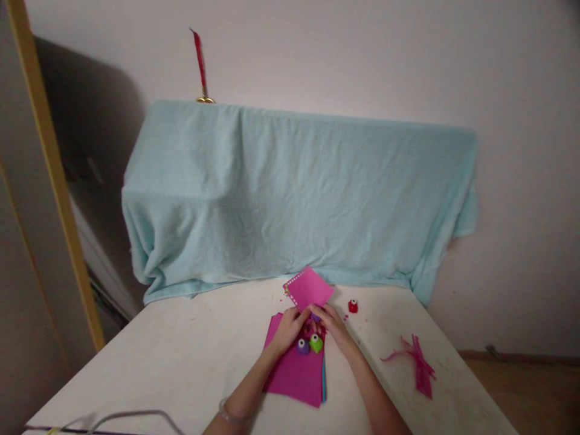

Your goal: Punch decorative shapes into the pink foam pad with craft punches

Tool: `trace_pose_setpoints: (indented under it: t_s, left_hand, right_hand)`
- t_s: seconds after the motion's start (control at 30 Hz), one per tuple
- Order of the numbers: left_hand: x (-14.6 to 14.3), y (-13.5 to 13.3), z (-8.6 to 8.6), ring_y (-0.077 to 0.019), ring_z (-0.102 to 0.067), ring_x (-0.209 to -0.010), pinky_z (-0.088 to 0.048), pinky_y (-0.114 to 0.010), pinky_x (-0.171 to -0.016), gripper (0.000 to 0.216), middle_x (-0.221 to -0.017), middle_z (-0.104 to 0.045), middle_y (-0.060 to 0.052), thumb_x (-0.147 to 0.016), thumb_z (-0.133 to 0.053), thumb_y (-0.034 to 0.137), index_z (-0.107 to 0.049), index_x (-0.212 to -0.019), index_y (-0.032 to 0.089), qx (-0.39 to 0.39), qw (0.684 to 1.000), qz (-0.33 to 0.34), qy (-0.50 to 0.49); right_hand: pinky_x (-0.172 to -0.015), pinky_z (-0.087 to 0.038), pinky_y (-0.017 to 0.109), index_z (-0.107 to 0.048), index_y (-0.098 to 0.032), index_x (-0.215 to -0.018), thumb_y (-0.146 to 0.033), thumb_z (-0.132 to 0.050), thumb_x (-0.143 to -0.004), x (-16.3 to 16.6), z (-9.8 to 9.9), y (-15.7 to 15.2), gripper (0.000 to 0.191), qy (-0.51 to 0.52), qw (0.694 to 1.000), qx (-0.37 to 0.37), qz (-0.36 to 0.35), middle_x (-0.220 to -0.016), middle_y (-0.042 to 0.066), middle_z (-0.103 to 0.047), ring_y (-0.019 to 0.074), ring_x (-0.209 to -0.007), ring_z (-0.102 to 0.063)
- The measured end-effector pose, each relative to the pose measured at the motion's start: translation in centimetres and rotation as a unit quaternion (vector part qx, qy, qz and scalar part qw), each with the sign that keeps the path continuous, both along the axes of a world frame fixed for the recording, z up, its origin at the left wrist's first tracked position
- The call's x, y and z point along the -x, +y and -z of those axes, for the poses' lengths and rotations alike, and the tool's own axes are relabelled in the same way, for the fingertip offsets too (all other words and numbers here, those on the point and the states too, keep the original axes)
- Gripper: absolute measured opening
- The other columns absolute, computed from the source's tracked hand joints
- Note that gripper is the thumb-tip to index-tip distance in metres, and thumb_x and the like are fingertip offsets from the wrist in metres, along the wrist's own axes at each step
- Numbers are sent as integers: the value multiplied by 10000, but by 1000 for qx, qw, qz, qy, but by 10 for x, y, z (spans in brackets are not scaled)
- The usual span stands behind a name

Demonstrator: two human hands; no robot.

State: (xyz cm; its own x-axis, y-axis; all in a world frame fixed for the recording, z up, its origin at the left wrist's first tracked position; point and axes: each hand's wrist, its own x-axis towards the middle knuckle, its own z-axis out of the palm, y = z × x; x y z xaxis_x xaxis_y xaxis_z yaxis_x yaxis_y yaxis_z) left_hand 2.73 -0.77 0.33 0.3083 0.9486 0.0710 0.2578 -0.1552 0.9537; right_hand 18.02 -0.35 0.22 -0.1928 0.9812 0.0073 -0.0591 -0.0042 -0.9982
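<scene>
My left hand and my right hand meet over a stack of magenta sheets on the white table. Together they hold a small pink paper square with a punched, dotted left edge. The fingers of both hands are pinched at its near edge, around a small purple object that is mostly hidden. A purple punch and a green punch sit on the stack just below my hands.
A red punch stands on the table to the right. Pink paper strips lie near the right edge. A light blue towel drapes a bulky object behind. A grey cable runs along the near left.
</scene>
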Motion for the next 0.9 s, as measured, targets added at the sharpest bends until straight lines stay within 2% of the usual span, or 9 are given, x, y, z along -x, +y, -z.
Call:
trace_pose_setpoints:
  t_s: [0.2, 0.5, 0.63, 0.77, 0.9]
  left_hand:
    - [-1, 2, 6, -176, -576, -582, -424, -263, -588, 586, -632, -658, -59, -911, -341, 605, -636, -643, 176, 10, 1000, -5, 13]
    - [-3, 7, 11, -208, -611, -689, -457, -300, -654, 592, -767, -700, -84, -936, -251, 584, -641, -732, 188, -1, 997, -6, 78]
    - [-1, 10, 18, -181, -592, -628, -439, -278, -622, 584, -714, -680, -71, -940, -280, 583, -631, -714, 175, -17, 999, 10, 39]
    - [0, 10, 23, -147, -545, -574, -376, -238, -549, 557, -643, -636, -40, -936, -332, 568, -607, -669, 164, -49, 998, -25, 33]
    - [0, 8, 21, -132, -510, -541, -336, -226, -520, 563, -585, -596, -27, -932, -348, 561, -596, -626, 158, -64, 995, -52, 60]
  right_hand:
    - [-409, -343, 242, -628, -195, -743, -586, -651, -760, 2, 5, 1, 392, 15, 1000, 2, -6, -517, -25, -571, 117, -385, -463]
    - [-396, -319, 240, -627, -189, -701, -627, -634, -745, 2, 14, 8, 440, -1, 1000, -19, -4, -480, -15, -577, 121, -363, -464]
    - [-405, -326, 240, -621, -184, -725, -638, -618, -751, 2, 17, 10, 455, -10, 999, -24, -18, -478, -20, -572, 123, -380, -471]
    - [-411, -337, 235, -612, -179, -733, -625, -618, -762, 0, 22, 13, 448, -14, 999, -34, -32, -479, -31, -558, 115, -381, -471]
    - [-417, -347, 234, -615, -177, -752, -630, -617, -767, -2, 24, 14, 453, -16, 999, -27, -37, -502, -27, -567, 111, -391, -473]
